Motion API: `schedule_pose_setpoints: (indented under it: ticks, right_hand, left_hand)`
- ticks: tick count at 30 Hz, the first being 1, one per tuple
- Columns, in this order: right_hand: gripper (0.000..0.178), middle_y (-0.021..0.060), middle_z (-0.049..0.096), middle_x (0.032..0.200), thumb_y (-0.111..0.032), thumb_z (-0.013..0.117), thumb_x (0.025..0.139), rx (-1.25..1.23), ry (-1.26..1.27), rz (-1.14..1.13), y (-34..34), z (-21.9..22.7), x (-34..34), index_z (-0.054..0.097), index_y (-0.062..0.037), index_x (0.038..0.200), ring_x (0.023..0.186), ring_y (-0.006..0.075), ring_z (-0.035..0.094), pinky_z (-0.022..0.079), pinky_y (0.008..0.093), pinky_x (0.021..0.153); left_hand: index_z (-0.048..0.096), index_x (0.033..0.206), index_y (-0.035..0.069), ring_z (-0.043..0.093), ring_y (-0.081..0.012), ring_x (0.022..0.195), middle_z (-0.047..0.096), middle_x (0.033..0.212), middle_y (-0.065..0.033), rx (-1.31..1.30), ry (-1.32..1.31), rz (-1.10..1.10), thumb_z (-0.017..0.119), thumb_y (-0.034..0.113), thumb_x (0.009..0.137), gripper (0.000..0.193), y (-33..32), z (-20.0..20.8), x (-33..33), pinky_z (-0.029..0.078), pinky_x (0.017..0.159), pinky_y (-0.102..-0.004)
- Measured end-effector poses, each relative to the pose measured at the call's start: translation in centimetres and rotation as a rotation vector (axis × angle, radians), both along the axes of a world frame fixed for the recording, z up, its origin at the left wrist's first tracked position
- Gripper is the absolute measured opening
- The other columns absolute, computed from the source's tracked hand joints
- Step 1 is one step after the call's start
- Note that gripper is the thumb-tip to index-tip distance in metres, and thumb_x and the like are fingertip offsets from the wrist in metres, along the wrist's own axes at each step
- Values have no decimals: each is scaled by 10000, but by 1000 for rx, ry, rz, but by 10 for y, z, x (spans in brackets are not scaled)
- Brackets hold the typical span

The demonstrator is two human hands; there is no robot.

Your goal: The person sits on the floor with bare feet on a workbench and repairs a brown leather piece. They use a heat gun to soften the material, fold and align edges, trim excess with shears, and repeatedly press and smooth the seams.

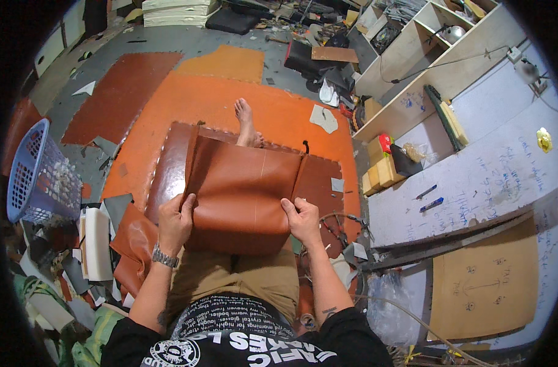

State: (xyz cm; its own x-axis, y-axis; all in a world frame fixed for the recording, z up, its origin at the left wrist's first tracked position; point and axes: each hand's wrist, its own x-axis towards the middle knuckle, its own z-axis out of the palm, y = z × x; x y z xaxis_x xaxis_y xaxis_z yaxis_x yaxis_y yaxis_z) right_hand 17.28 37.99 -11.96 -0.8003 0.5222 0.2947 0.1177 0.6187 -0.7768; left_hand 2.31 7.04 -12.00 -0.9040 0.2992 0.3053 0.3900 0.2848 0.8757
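Note:
A brown leather-like cover (245, 183) lies across my lap, its near part folded over and a thin pale line running down its middle. My left hand (176, 221) grips the cover's left edge, thumb on top and fingers hidden behind. At the right edge my right hand (302, 219) pinches the same cover between thumb and fingers. Dark cord ends stick up at the cover's far corners. Beneath it, a larger brown sheet (169, 165) with a stitched edge rests on an orange sheet (279, 116). Another piece of brown material (134, 244) is crumpled beside my left forearm.
To the left stands a blue plastic basket (37, 177) with pale scraps. Low white shelving (407, 76) runs along the right, near a white board (413, 208) holding two pens. A brown cardboard piece (484, 281) lies nearer. Foam offcuts (96, 244) and cables lie close to my sides.

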Motion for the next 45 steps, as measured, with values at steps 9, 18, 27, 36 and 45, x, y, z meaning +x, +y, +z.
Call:
schedule_pose_setpoints:
  ticks: [9, 18, 27, 36, 45]
  right_hand:
    - [440, -41, 581, 728, -320, 803, 1046, -407, -258, 60, -6, 6, 20, 657, -23, 757, 711, 65, 464, 396, 318, 609]
    - [330, -38, 646, 789, -231, 803, 1052, -437, -105, -17, -34, 48, 55, 718, -8, 824, 756, 71, 525, 448, 308, 668]
    - [245, 82, 790, 1074, -6, 767, 984, -450, -142, 155, -25, -15, 109, 825, -74, 1213, 1031, 238, 750, 589, 388, 932]
    - [416, 133, 809, 1091, 107, 697, 930, -314, -157, 422, -42, -80, 127, 865, -162, 1199, 1090, 335, 782, 625, 407, 993]
    - [338, 119, 787, 1093, 51, 758, 942, -516, -49, 411, -38, -73, 106, 864, -128, 1207, 1027, 261, 769, 602, 359, 917]
  left_hand:
    - [774, 999, -71, 618, -167, 677, 684, 715, -150, -113, -129, 41, 705, 225, 1091, 318, -24, 8, 26, 519, 673, -388]
    - [722, 1068, -76, 568, -187, 788, 649, 822, -130, 142, -185, 140, 605, 204, 1159, 316, -14, 28, 59, 499, 751, -376]
    - [765, 1146, -18, 721, -415, 1237, 775, 1204, -186, -24, 302, -186, 678, 9, 1002, 170, -61, -16, 83, 520, 1146, -549]
    - [754, 1289, 31, 705, -450, 1296, 776, 1279, -219, -356, -3, -472, 649, 559, 1044, 591, -98, 18, 85, 428, 1237, -626]
    - [743, 1372, 98, 733, -424, 1174, 786, 1212, -214, -963, 7, -674, 918, 401, 782, 686, 141, 86, -28, 540, 1078, -526]
